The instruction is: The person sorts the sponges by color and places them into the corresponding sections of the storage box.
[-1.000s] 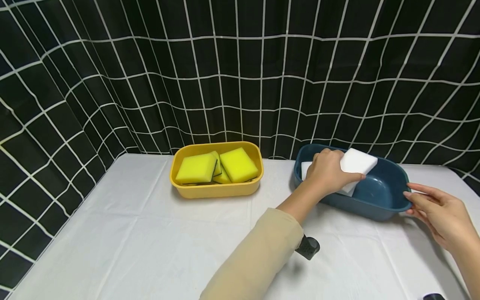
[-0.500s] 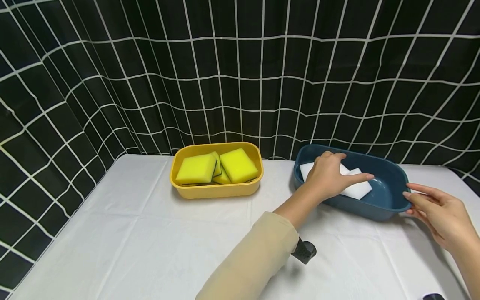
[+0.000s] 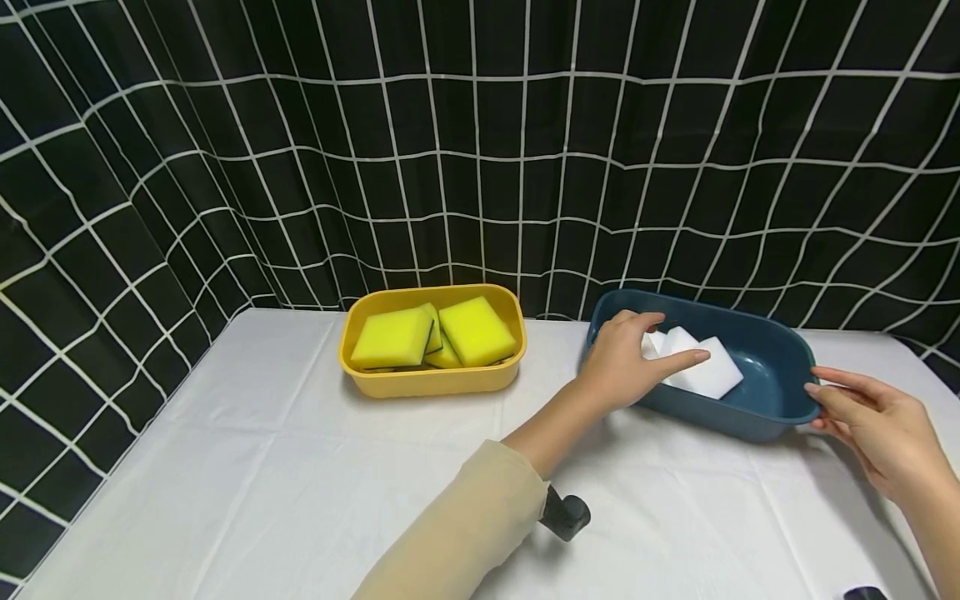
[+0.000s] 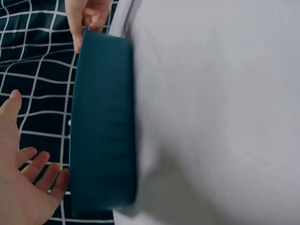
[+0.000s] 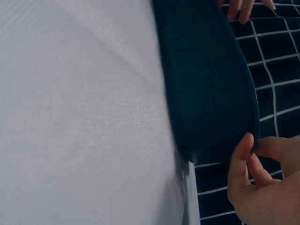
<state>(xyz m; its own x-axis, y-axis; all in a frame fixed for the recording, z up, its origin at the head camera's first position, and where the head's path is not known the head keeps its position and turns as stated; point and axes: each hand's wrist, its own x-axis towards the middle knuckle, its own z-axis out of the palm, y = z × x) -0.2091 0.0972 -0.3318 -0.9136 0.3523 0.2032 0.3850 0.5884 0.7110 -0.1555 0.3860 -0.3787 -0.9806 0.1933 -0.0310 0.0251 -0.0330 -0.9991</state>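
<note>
A dark blue plastic bin [image 3: 712, 416] stands at the right of the table with several white sponges [image 3: 712, 372] bunched in its left half. Over its left front rim is my left hand [image 3: 624, 360], thumb and fingers spread and holding nothing; the left wrist view shows the same hand [image 4: 28, 178] with its palm facing the bin [image 4: 104, 126]. At the bin's right end my right hand [image 3: 885, 425] pinches the rim between thumb and fingers, as the right wrist view confirms of that hand [image 5: 267, 185]. The left hand covers part of the sponges.
Left of centre a yellow bin [image 3: 435, 383] holds several yellow sponges [image 3: 477, 332] with dark undersides. A white cloth [image 3: 300, 483] covers the table. Behind it hangs a black curtain [image 3: 495, 187] with a white grid, reaching round the left side.
My left hand has let go of a white sponge, which now lies in the blue bin, and has drawn back to the left. The right hand stays at the rim.
</note>
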